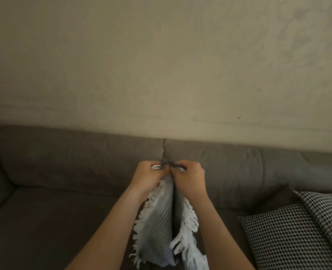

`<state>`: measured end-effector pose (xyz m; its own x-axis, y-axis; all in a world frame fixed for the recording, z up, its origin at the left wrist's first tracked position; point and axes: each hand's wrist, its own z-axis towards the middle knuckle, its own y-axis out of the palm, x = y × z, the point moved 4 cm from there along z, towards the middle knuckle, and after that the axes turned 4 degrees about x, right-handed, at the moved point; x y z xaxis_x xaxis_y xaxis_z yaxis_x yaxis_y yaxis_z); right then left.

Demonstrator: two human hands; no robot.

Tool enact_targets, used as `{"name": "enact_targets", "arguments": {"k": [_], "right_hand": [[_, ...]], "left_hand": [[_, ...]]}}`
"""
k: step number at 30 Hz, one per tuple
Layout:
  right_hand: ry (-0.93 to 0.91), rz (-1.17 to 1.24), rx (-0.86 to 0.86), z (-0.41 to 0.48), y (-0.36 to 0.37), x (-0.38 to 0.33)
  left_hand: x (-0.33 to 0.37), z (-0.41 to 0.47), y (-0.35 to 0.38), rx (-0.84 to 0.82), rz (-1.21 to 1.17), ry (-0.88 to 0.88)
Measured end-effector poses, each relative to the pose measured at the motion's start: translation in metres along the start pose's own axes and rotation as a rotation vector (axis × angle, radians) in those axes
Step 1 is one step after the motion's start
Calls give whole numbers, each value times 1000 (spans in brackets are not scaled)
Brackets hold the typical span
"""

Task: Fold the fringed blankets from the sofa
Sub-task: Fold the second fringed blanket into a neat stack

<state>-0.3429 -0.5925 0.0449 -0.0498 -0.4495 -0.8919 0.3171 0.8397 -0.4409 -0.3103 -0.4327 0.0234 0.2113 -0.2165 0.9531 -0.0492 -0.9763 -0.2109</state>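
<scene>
A grey-and-white striped blanket (162,227) with white fringe hangs down between my forearms in front of the grey sofa (63,172). My left hand (150,175) and my right hand (190,175) are raised side by side, almost touching. Each pinches a top corner of the blanket, fingers curled round the cloth. Dark fringe threads stick up between the two hands. The blanket's two halves hang together, fringed edges facing outward. Its lower end runs out of the frame.
The sofa's back cushions run across the middle of the view against a beige wall (161,65). Two black-and-white patterned cushions (297,230) lie on the seat at the right. Bare seat (54,221) lies to the left.
</scene>
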Motion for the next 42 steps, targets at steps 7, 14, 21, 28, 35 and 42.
{"name": "enact_targets", "arguments": {"k": [7, 14, 21, 28, 35, 42], "right_hand": [[38, -21, -10, 3, 3, -3], [136, -16, 71, 10, -5, -6], [92, 90, -34, 11, -3, -11], [91, 13, -54, 9, 6, -1], [109, 1, -47, 6, 11, 5], [56, -11, -20, 12, 3, 1]], "left_hand": [[2, -1, 3, 5, -137, -84], [14, 0, 3, -41, -166, -78], [21, 2, 9, -93, -10, 85], [8, -4, 9, 42, -74, 27], [-2, -3, 13, 53, -328, -175], [6, -10, 18, -8, -501, -291]]}}
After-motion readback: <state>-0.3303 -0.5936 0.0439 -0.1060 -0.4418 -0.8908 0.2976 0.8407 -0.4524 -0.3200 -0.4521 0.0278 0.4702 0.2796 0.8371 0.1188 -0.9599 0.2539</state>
